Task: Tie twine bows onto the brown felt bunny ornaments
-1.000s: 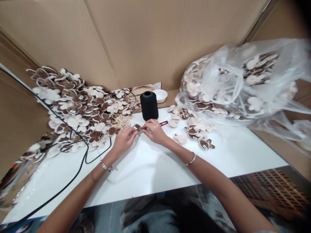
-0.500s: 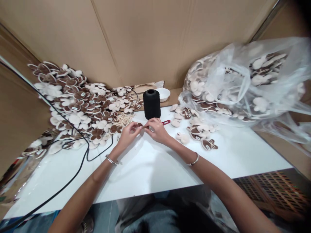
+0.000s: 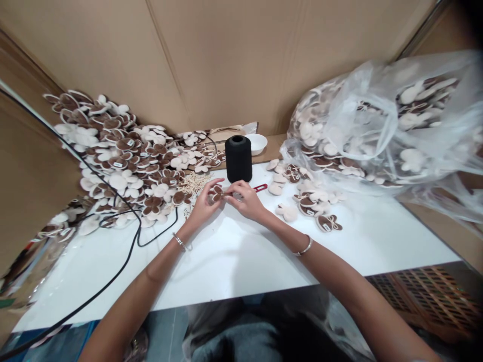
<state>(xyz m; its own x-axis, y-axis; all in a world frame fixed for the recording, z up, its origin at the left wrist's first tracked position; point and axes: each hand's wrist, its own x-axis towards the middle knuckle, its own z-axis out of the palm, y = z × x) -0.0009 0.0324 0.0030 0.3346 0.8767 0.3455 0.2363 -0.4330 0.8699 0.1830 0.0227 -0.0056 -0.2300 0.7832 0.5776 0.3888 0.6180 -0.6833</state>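
Observation:
My left hand [image 3: 206, 203] holds a small brown plush patch with a pale edge [image 3: 216, 194] between thumb and fingers, above the white table. Close against its right side, my right hand [image 3: 244, 200] is closed in a pinch. What lies between those fingertips is too small to make out. Just behind my hands stands a black cone of thread [image 3: 238, 160]. A red tool with a slotted handle [image 3: 261, 188] lies beside my right hand, partly hidden by it. Left of my left hand is a heap of short cream cords [image 3: 194, 183].
A large pile of brown and cream plush patches [image 3: 124, 161] fills the left back. At right, a clear plastic bag [image 3: 362, 125] holds more, with several bow-tied patches [image 3: 328, 222] before it. A white bowl [image 3: 258, 144] stands behind the cone. A black cable [image 3: 128, 261] crosses the left side.
The patch in my left hand has turned so that more of its brown face shows. My left hand's fingers have spread wider around it; the right stays pinched beside it.

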